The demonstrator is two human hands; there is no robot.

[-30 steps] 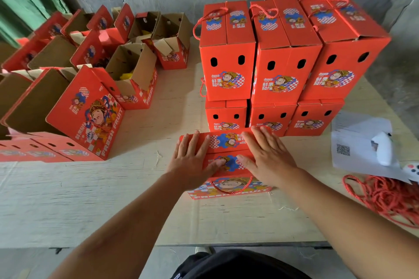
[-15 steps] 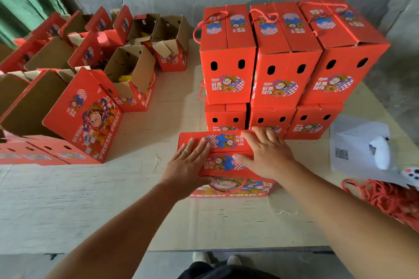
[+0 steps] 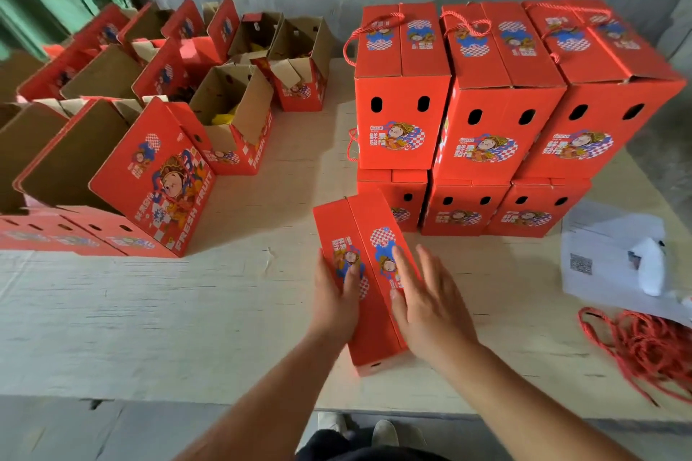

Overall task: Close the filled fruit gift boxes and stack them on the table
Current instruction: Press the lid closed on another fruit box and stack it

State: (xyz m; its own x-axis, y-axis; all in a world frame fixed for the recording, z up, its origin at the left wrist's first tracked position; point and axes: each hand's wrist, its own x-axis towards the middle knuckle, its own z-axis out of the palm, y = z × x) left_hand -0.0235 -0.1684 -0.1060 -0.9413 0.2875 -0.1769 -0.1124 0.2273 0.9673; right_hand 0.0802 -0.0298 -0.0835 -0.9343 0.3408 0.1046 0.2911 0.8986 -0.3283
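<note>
Fruit gift boxes cover much of the pale wooden table [image 3: 187, 311]. Largest is the stack of closed boxes [image 3: 498, 112] at one o'clock: three red boxes side by side on a lower row of three, red rope handles lying on their lids. At ten o'clock stands a crowd of open boxes [image 3: 179, 116] with their flaps up, brown cardboard showing inside; something yellow shows in one of them. At the centre, just in front of the stack, lies one closed box [image 3: 369, 236], lengthwise away from the person and slightly askew, its two top flaps meeting along a seam. The left hand [image 3: 333, 303] grips its left edge, thumb on the top flap and fingers [image 3: 321, 273] down the side. The right hand [image 3: 427, 303] lies flat along the right top edge, its fingers spread wide and holding nothing. At three o'clock rest sheets of white paper [image 3: 606, 258] with a printed code and a white device [image 3: 649, 266] on them. Near four o'clock, a tangle of red rope [image 3: 636, 344] lies at the table's edge.
</note>
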